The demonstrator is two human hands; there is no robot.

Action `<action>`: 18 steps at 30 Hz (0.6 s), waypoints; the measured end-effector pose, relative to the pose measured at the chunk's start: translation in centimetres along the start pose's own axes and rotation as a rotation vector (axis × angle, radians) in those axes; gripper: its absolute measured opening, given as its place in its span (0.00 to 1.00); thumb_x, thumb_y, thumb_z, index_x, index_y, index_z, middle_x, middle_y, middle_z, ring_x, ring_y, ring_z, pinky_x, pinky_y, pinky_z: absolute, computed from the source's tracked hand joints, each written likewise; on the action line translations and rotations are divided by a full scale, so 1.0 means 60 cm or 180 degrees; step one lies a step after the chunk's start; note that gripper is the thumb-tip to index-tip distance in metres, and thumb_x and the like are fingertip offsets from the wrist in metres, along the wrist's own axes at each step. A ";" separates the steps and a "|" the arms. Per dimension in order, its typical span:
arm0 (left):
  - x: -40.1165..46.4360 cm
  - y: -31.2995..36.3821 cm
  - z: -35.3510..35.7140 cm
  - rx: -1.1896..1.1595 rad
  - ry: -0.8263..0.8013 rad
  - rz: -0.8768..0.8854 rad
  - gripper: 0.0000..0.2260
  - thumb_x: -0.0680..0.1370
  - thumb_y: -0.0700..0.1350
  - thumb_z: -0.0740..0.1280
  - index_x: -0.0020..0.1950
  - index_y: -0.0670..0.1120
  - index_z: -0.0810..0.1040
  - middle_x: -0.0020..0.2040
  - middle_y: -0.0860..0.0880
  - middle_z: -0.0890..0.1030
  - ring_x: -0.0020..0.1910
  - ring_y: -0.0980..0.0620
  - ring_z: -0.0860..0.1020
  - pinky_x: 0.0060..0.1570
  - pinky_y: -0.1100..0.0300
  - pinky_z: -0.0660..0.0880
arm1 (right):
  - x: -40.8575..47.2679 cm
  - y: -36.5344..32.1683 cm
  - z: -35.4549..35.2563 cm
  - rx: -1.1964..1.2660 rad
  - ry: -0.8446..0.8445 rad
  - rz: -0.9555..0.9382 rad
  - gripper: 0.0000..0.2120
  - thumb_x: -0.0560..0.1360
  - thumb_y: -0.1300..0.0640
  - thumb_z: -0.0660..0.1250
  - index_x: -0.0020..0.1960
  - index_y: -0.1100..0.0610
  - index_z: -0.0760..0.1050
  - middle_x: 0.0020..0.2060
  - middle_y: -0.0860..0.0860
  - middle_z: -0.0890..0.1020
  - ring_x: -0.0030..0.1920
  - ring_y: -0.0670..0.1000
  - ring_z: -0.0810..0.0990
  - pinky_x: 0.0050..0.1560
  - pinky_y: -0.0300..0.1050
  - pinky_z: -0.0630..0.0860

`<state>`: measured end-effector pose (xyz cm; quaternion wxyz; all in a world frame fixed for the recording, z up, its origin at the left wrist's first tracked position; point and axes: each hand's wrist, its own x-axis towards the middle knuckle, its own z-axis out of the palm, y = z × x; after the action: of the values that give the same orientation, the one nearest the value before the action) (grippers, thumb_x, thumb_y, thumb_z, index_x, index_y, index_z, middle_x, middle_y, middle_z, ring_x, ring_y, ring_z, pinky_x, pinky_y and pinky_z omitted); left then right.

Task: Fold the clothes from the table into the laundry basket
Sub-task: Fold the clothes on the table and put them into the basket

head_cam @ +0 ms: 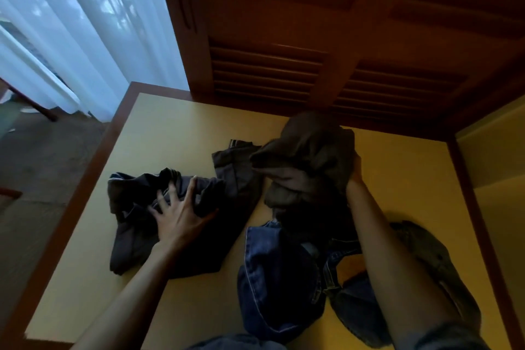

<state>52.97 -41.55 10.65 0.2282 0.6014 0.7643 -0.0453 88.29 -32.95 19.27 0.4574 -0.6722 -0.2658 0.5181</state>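
I'm sorting the pile: left hand (177, 214) spreads wide on the dark shirt (136, 207), left of the jeans (281, 278); right hand (353, 176) grips brown trousers (306, 156) beyond them. Next, lay one flat.

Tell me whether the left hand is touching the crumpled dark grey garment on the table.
Touching. The head view shows the left hand lying spread on the crumpled dark grey garment, fingertips pressed into its folds.

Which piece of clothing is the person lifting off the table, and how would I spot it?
Start at the yellow-topped wooden table before the louvred wooden cupboard. Toward its far right, the right hand grips a bunched olive-brown garment, raised above the others. Unlike the crumpled dark grey garment and blue denim jeans, it's brownish.
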 end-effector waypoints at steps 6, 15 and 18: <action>-0.020 -0.061 -0.011 -0.0102 0.0067 -0.0233 0.45 0.70 0.76 0.61 0.79 0.63 0.42 0.81 0.42 0.46 0.78 0.34 0.44 0.72 0.31 0.48 | -0.096 -0.066 0.095 -0.0376 0.0412 -0.1490 0.28 0.74 0.53 0.73 0.70 0.59 0.71 0.60 0.57 0.79 0.54 0.49 0.82 0.62 0.50 0.74; -0.041 -0.103 -0.007 -0.0235 0.0180 -0.0348 0.46 0.68 0.78 0.58 0.79 0.63 0.42 0.81 0.41 0.45 0.78 0.33 0.43 0.72 0.30 0.44 | -0.142 0.160 0.060 -0.4775 -0.0819 -0.1392 0.39 0.74 0.49 0.68 0.78 0.34 0.52 0.81 0.49 0.43 0.79 0.61 0.46 0.73 0.72 0.52; -0.039 -0.104 -0.002 -0.0125 0.0201 -0.0314 0.47 0.67 0.79 0.55 0.80 0.61 0.41 0.81 0.39 0.42 0.78 0.31 0.40 0.71 0.28 0.42 | -0.151 0.104 0.086 -0.3909 -0.0517 -0.1347 0.23 0.73 0.38 0.63 0.67 0.40 0.75 0.75 0.48 0.65 0.76 0.54 0.58 0.73 0.68 0.50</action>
<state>47.48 -45.31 10.43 0.2132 0.5595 0.8006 -0.0225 79.82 -41.47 17.59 0.0608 -0.7030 -0.6736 0.2199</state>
